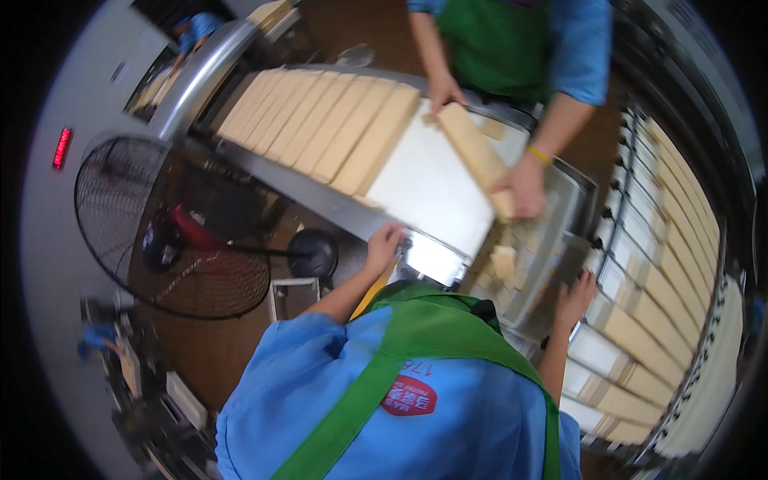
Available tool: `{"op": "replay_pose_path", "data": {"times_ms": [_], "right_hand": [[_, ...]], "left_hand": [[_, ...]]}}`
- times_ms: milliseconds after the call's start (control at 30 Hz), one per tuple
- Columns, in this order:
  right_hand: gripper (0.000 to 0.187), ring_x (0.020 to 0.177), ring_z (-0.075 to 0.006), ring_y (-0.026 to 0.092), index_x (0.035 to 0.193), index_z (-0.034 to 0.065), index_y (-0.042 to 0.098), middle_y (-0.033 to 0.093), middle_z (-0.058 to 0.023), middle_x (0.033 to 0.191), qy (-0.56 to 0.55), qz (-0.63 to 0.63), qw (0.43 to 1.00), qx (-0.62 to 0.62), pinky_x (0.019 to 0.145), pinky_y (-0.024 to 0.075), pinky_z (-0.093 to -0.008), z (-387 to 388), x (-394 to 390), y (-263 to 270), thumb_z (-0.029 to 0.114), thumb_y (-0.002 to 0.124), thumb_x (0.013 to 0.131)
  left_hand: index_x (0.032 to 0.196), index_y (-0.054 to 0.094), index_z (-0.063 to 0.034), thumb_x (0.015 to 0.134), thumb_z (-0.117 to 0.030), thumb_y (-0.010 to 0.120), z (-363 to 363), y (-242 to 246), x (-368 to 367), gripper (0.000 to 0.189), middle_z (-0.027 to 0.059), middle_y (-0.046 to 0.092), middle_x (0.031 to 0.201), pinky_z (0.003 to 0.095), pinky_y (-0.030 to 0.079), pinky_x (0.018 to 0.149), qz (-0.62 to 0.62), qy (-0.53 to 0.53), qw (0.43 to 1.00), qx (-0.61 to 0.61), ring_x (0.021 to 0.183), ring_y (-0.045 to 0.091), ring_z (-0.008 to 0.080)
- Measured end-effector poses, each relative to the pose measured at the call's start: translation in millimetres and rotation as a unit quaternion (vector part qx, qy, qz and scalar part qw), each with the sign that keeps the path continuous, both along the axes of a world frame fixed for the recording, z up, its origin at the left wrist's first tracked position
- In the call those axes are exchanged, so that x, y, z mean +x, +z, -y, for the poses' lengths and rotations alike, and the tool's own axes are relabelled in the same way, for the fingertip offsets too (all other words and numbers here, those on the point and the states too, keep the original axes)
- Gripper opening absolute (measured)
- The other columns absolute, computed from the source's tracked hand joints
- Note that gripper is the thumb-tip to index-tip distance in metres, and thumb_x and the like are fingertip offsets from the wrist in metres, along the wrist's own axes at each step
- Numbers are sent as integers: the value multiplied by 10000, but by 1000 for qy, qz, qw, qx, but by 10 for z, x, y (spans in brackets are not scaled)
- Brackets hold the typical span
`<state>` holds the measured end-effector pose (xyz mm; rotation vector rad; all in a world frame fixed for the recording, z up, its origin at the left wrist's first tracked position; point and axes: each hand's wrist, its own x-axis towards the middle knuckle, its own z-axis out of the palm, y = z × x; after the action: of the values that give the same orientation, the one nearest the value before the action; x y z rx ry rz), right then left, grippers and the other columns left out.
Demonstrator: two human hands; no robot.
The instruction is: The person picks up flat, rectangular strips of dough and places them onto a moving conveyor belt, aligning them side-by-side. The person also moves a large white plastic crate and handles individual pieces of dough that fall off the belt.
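My left hand (pixel 384 246) rests at the near edge of a conveyor with a white belt (pixel 441 180), by a metal bracket; no object shows in it. My right hand (pixel 577 299), fingers spread, is at the side of a rack (pixel 609 252) at the right, next to a metal tray (pixel 549 276). Across the belt, a co-worker in a green apron holds a long pale cake-like slab (pixel 477 150) with both hands, tilted over the belt's end. Several similar slabs (pixel 324 123) lie side by side on the belt. Small offcuts (pixel 504 262) lie in the tray.
A large caged fan (pixel 174 228) stands at the left, its round black base (pixel 312 253) on the floor near the conveyor. The rack at the right holds many pale slabs (pixel 672 270) on its levels. Other people work far off at the left.
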<state>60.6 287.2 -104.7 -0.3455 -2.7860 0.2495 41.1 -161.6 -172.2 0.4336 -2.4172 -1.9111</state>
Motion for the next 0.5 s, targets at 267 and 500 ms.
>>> {"op": "replay_pose_path", "data": {"times_ms": [267, 500], "right_hand": [[602, 1170, -368, 411, 1286, 48, 434, 467, -189, 1251, 10, 18, 1000, -8, 1013, 312, -431, -126, -184, -79, 54, 658, 727], [564, 1280, -354, 319, 1256, 32, 445, 384, -198, 1330, 79, 4, 995, -53, 1066, 265, -418, 639, -653, -139, 37, 660, 735]], "left_hand": [[1224, 438, -23, 702, -137, 724, 1102, -441, -551, 606, 140, 566, 953, 325, 486, 707, 13, 331, 939, -89, 779, 573, 215], [1176, 430, 38, 602, -149, 775, 948, -82, -905, 695, 245, 533, 1038, 422, 431, 868, 47, 172, 963, -204, 991, 510, 403]]}}
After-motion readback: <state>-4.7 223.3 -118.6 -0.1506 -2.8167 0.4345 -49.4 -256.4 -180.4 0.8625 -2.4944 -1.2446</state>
